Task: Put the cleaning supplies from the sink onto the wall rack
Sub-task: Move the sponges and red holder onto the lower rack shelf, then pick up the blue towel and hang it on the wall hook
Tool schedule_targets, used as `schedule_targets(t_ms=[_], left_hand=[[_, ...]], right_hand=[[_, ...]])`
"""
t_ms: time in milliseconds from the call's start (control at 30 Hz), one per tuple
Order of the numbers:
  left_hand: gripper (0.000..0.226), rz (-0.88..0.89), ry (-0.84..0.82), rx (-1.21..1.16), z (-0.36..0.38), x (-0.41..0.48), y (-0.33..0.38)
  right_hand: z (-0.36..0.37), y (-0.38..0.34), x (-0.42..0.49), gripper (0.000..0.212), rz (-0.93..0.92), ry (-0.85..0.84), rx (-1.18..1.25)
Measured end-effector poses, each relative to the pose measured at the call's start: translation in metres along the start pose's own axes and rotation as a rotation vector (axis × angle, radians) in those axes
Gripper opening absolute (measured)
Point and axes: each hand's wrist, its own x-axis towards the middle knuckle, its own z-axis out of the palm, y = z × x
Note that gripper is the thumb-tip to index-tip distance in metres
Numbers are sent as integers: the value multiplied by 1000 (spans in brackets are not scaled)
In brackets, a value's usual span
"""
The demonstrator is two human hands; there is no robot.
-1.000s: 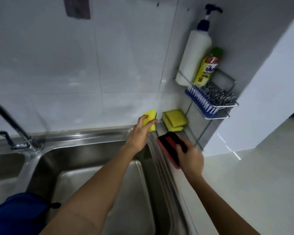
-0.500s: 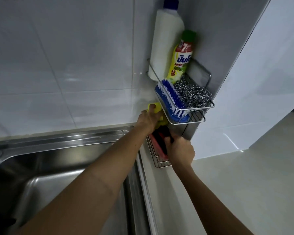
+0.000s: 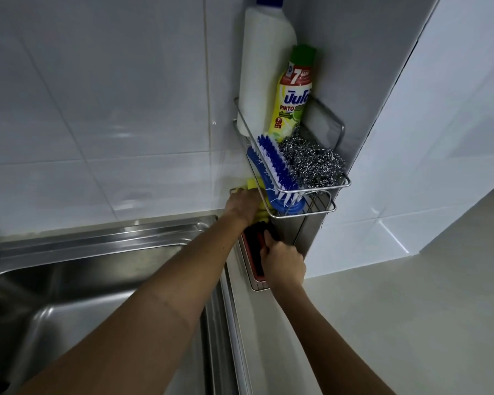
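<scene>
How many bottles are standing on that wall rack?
2: a tall white bottle at the upper shelf's back left, and a yellow green-capped dish soap bottle beside it. None appear hidden.

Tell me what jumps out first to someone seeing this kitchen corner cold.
The wire wall rack in the tiled corner: on its upper shelf, a white bottle, a yellow bottle, a blue brush and steel wool. Beneath, the left hand and right hand reach into the lower shelf.

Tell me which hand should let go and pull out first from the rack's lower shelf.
Probably the right hand: its red and black scrubber already lies in the lower shelf near the front edge. The left hand is deeper under the upper basket, on the yellow sponge.
</scene>
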Motion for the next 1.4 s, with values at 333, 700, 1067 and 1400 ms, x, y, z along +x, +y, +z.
schedule_targets(t_ms=[333,700,1067,1400], left_hand=[[64,10,32,74,5,-58,-50],[62,-229,-28,182,19,-229,-138],[56,-584,35,189,-8,-441,-289],[57,-737,20,-59,14,-520,-341]], right_hand=[[9,6,-17,60,-30,-54,-103],[29,-71,-75,58,-380,-88,-242],[126,-227,-209,58,-710,-262,-227],[182,-297,-264,57,-831,-402,-218]])
